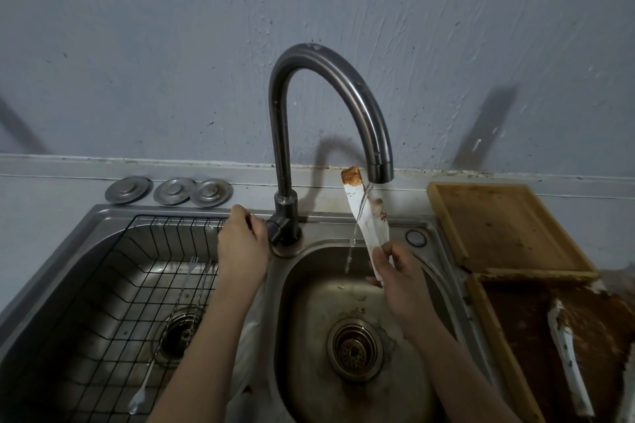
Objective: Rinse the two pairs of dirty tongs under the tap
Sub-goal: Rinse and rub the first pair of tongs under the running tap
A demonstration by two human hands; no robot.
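Grey, stained wall backed a steel double sink. At the tap, the left hand curled round what seemed the lever. The right hand gripped white tongs by the hinge end, sauced tips under a thin stream. Light, springy, slippery when wet, probably. Second tongs lay on a dirty tray, near right.

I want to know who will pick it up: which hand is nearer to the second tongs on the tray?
Right. The right hand holds tongs beside the tray; the left hand is at the tap handle, far from the second tongs.
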